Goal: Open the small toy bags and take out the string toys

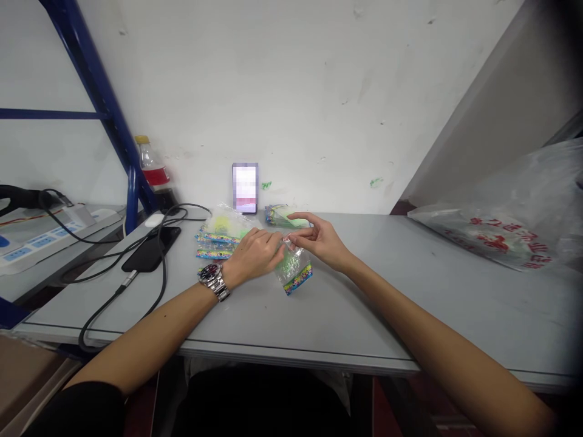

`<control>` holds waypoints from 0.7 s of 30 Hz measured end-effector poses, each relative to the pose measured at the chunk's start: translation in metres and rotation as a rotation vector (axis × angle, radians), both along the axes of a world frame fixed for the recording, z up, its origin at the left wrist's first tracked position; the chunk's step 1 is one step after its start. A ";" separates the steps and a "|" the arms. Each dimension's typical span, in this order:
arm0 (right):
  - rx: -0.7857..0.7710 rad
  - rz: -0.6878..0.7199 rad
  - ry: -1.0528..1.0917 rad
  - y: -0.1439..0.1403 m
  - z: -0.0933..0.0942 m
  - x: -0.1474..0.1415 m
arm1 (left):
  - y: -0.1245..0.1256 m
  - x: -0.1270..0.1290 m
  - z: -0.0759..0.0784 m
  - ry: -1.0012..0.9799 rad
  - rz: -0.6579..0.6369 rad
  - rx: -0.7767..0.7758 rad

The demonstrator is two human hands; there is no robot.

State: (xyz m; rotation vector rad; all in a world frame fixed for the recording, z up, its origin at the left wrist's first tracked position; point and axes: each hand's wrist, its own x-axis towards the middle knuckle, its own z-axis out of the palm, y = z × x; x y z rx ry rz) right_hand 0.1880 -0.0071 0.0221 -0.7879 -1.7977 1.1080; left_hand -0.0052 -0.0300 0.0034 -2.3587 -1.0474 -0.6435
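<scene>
Both hands meet over a small clear plastic packet [295,270] with a colourful printed edge and green contents, held just above the grey table [346,315]. My left hand [253,255], with a metal watch on the wrist, grips the packet's top from the left. My right hand [319,238] pinches the same top edge from the right with thumb and forefinger, the other fingers spread. A stack of similar packets [219,233] lies just left of my left hand. Another small pile of packets [281,215] lies behind my right hand.
A phone [245,187] leans upright against the wall. A black phone [152,249] with cables lies at left, near a white power strip [40,240] and a bottle [152,167]. A big printed plastic bag [510,224] fills the right side. A blue rack post [113,115] stands at left.
</scene>
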 end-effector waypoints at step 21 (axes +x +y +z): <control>-0.089 -0.003 0.043 0.000 0.001 -0.001 | 0.000 0.000 -0.001 0.032 0.068 0.098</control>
